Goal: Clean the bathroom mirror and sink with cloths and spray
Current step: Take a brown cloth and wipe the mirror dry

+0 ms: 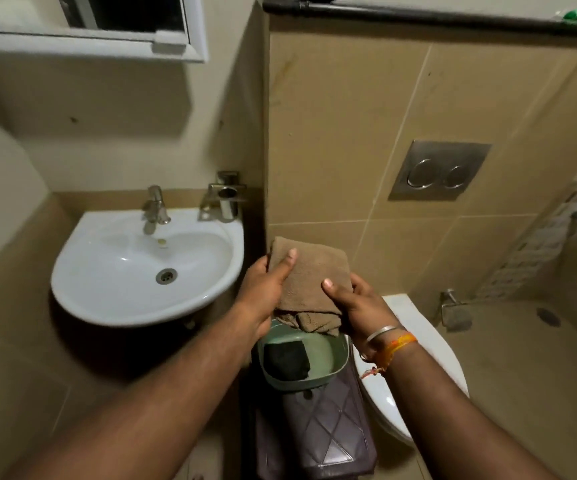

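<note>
Both hands hold a folded brown cloth (309, 278) in front of the tiled wall, right of the sink. My left hand (262, 289) grips its left edge with the thumb on top. My right hand (356, 306) grips its lower right corner. The white sink (113, 296) with a metal tap (155, 207) is at the left. The white-framed mirror (89, 29) hangs above it at the top left. Below the cloth a green tub (328, 362) holds a dark cloth (287, 362). No spray bottle is in view.
The green tub rests on a dark brown quilted stool (328, 434). A white toilet (418, 358) stands at the right, with a metal flush plate (439, 171) on the wall above. A metal holder (226, 199) is fixed beside the tap. A black ledge (418, 15) runs along the top.
</note>
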